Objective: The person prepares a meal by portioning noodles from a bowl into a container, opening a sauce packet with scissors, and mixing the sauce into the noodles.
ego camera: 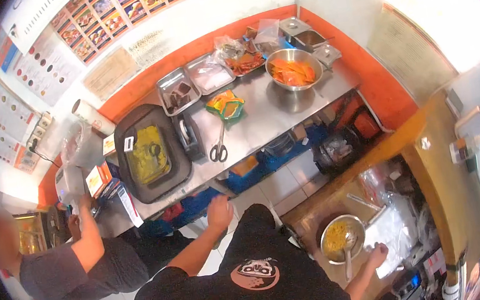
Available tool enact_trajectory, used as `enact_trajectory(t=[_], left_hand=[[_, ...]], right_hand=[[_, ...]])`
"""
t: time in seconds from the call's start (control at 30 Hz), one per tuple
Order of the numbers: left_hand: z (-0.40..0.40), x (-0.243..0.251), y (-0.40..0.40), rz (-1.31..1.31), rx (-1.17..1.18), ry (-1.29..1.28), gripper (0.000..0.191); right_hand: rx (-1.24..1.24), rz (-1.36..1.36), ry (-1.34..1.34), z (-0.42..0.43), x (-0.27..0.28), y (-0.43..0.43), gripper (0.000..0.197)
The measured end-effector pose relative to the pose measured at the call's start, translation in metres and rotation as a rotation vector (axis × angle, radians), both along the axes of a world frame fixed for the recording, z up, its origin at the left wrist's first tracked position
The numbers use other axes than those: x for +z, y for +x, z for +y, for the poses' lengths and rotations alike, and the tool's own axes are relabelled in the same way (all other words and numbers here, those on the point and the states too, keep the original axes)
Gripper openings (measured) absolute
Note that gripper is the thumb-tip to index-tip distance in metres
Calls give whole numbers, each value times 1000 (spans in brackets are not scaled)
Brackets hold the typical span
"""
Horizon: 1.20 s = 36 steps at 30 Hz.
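Note:
My left hand (220,213) hangs in front of the steel table's near edge, its fingers loosely bent, and I see no object in it. At the right, my right hand (377,255) is beside a steel bowl (326,252) of yellow food, close to a white sheet or bag (383,236); whether its fingers hold anything is too small to tell. A spoon (348,264) leans in that bowl. On the steel table stand a larger steel bowl (273,76) with orange pieces, black-handled scissors (219,152), an orange and green packet (226,106) and a tray of yellow-green food (148,160).
A co-worker (58,273) stands at the left, hands near a small white machine (68,185). Steel trays (178,90) and plastic bags line the orange-banded wall. Cardboard boxes (100,179) stand near the table's left end. A wooden frame (419,160) borders the right counter.

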<state>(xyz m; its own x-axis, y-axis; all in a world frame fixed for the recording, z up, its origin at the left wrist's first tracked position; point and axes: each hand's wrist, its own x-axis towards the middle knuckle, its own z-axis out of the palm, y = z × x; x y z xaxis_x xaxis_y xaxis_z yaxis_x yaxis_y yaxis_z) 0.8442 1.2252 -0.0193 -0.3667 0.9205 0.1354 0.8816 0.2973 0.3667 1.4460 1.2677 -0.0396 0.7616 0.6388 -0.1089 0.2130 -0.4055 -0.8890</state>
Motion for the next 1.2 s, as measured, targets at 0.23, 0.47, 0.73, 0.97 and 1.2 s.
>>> enact_trajectory(t=[0.23, 0.47, 0.73, 0.97, 1.2], left_hand=[[188, -2, -60, 219, 353, 72, 69], [222, 60, -89, -698, 431, -406, 60], [260, 6, -76, -356, -41, -85, 35], [281, 52, -107, -515, 39, -180, 25], [465, 71, -156, -461, -20, 352, 16]], right_hand=[[251, 90, 227, 137, 78, -121, 17], [612, 429, 7, 230, 114, -334, 17], [1414, 18, -6, 266, -22, -515, 29], [1086, 374, -570, 314, 29, -530, 10], [1208, -443, -236, 348, 31, -533, 23]])
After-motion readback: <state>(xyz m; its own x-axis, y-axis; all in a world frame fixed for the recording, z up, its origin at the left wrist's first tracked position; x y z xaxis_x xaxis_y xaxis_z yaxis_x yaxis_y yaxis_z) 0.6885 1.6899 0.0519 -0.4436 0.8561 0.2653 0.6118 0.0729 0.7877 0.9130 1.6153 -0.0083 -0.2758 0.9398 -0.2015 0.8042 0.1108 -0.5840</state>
